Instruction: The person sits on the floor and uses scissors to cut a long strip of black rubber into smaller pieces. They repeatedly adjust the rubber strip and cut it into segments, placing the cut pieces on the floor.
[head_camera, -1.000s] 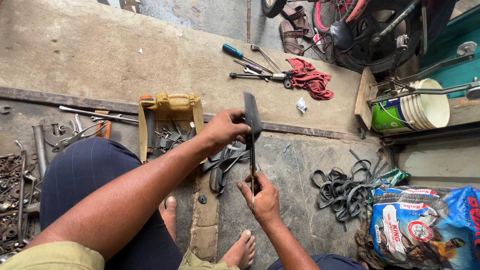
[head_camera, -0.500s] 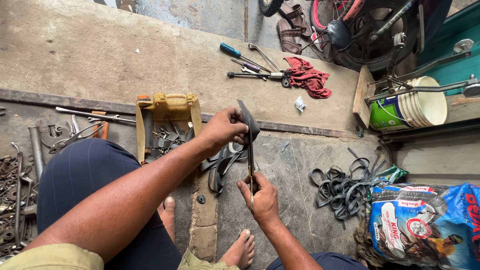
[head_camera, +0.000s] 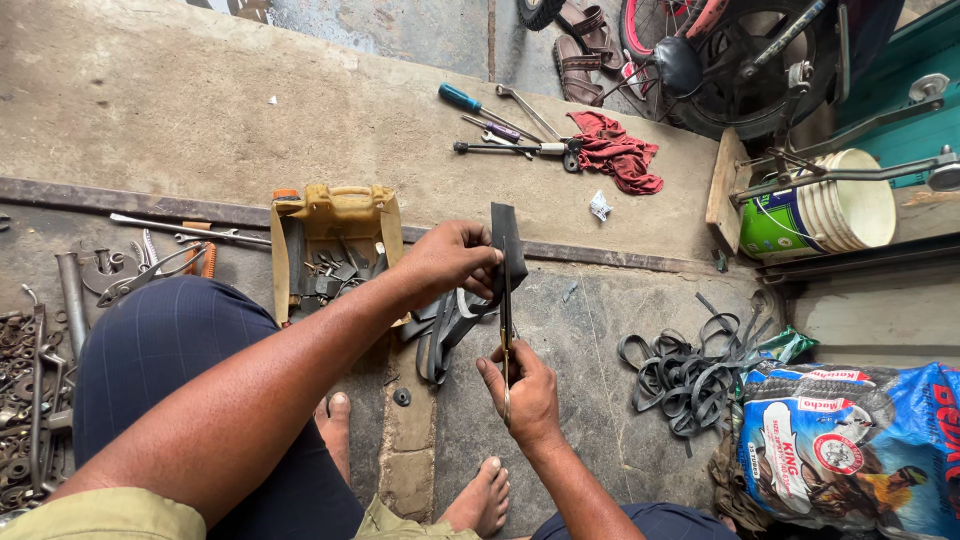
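Fingers (head_camera: 470, 262) of left hand (head_camera: 450, 262) clenched on upright black rubber strip (head_camera: 505, 232), held above stone floor (head_camera: 600, 330). Right hand (head_camera: 522, 385) gripping scissors (head_camera: 506, 345), blades along strip's edge. Yellow cut-open container (head_camera: 335, 215) just left; rubber scraps (head_camera: 690, 375) well right, bare floor between.

Left hand (head_camera: 452, 262) raised, fingers pinched shut, right hand (head_camera: 522, 385) lower, fingers seemingly curled closed, forearms converging

I'm sitting on a stone floor (head_camera: 180, 110), red rag (head_camera: 618, 155) and screwdrivers (head_camera: 478, 105) lying far, yellow tray (head_camera: 335, 215) near my knee, rubber strips (head_camera: 690, 375) coiling right, bucket (head_camera: 830, 215) standing far right.
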